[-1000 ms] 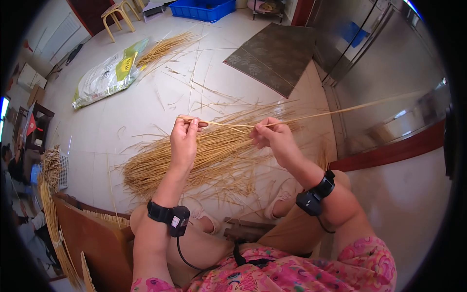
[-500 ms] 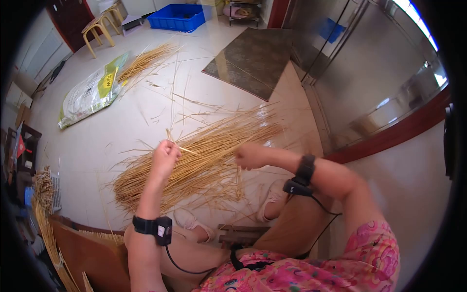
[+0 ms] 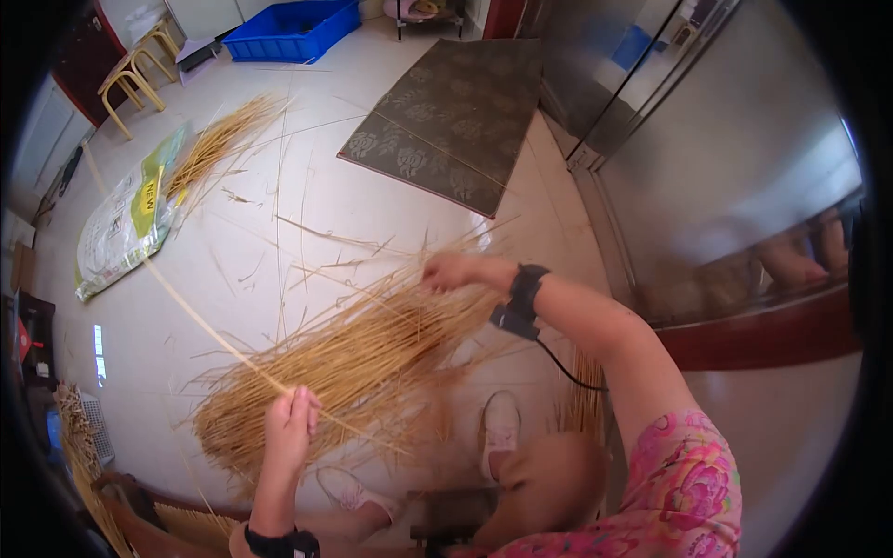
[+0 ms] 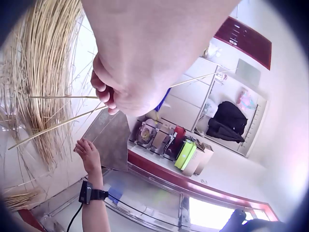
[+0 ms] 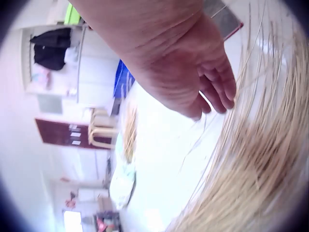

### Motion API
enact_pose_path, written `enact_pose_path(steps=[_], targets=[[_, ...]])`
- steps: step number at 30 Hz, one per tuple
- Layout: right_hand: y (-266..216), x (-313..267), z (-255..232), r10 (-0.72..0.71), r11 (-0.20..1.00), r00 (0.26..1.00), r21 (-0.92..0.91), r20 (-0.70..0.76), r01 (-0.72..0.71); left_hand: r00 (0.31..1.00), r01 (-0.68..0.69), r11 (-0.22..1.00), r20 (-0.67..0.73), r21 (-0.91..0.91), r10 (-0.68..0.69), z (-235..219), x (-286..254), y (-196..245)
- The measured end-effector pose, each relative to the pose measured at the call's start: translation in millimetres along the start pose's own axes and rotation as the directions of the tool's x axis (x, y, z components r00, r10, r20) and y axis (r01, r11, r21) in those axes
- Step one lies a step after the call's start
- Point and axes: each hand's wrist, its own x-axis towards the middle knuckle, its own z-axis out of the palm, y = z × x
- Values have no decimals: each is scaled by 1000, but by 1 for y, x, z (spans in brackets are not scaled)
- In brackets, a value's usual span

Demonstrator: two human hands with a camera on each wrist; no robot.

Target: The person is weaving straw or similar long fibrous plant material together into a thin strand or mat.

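My left hand [image 3: 290, 423] grips long straw stalks [image 3: 209, 327] near the left end of a big straw pile [image 3: 326, 367]. One stalk runs far up and left from the fist. In the left wrist view, two stalk ends [image 4: 53, 128] stick out past the curled fingers toward the pile. My right hand [image 3: 451, 272] hovers over the pile's far right end. Its fingers are loosely bent with nothing in them, and in the right wrist view the fingertips [image 5: 227, 102] overlap the pile's edge.
Loose stalks litter the tiled floor. Ahead lie a white and green bag [image 3: 121, 228] beside a smaller straw bunch [image 3: 219, 144], a dark mat [image 3: 446, 126] and a blue tub [image 3: 293, 37]. Metal doors [image 3: 707, 177] stand on the right. A brown wooden board is at lower left.
My right hand has let go of the stalks and moved out over the pile's far end. The left hand has come down toward me, its long stalk swinging from rightward to up-left. The head view has shifted.
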Motion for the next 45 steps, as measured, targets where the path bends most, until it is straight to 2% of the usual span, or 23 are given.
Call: enact_pose_path(steps=[1, 2, 3, 5, 7, 8, 10, 11, 14, 17, 20, 23, 25, 26, 28, 29, 32, 34, 37, 39, 40, 45], targets=[[54, 19, -16, -2, 997, 966, -78, -259, -19, 999, 39, 999, 11, -16, -38, 2, 4, 0], [108, 37, -32, -3, 989, 874, -132, -486, -70, 997, 77, 997, 20, -32, -76, 4, 8, 0], [120, 30, -53, 221, 934, 789, -110, -573, -341, 993, 114, 992, 29, -45, -113, 6, 12, -2], [175, 29, -78, 277, 884, 628, -63, -727, -462, 990, 136, 991, 39, 18, -136, 9, 19, -10], [213, 30, -90, 363, 852, 556, 24, -748, -524, 986, 163, 982, 27, 100, -166, 9, 28, -13], [224, 35, -91, 375, 840, 526, 40, -763, -541, 984, 174, 981, 26, 83, -176, 9, 31, -15], [216, 32, -98, 396, 816, 467, 70, -790, -574, 980, 198, 979, 25, 45, -199, 9, 37, -16], [208, 33, -103, 497, 785, 469, 148, -730, -602, 978, 204, 977, 22, 55, -205, 9, 40, -15], [239, 49, -105, 560, 761, 495, 175, -665, -625, 977, 214, 973, 4, 89, -215, 10, 48, -13], [225, 39, -101, 456, 757, 526, 2, -719, -654, 977, 213, 969, -1, 123, -215, 11, 53, -12], [237, 40, -91, 346, 741, 621, -201, -703, -640, 980, 199, 972, 2, 121, -201, 11, 55, -13], [201, 25, -93, 174, 802, 632, -263, -755, -536, 980, 196, 975, 13, 106, -198, 11, 56, -8], [185, 15, -81, -67, 866, 730, -402, -680, -296, 981, 187, 977, 25, 97, -191, 9, 54, -9], [178, 9, -73, -189, 871, 753, -462, -631, -168, 983, 178, 979, 36, 100, -182, 9, 54, -10], [147, -4, -52, -219, 853, 911, -523, -351, 3, 984, 162, 981, 54, 104, -168, 9, 53, -10], [132, -7, -47, -228, 843, 953, -530, -197, 92, 983, 170, 980, 55, 102, -177, 9, 52, -9], [95, 4, -60, -108, 892, 942, -449, -318, -49, 980, 186, 978, 59, 96, -192, 12, 51, -5], [124, 44, -66, -120, 865, 787, -453, -605, -216, 981, 179, 980, 60, 92, -184, 11, 50, -3], [161, 93, -74, -41, 714, 627, -462, -778, -526, 983, 174, 984, 61, 28, -176, 7, 49, -9], [197, 112, -69, -45, 631, 659, -533, -751, -564, 982, 175, 982, 57, 77, -180, 8, 50, -5], [197, 117, -68, -48, 586, 676, -568, -736, -577, 982, 176, 979, 53, 99, -182, 8, 50, -3], [181, 111, -74, -16, 599, 720, -583, -694, -549, 978, 198, 979, 58, 54, -201, 5, 51, -5]])
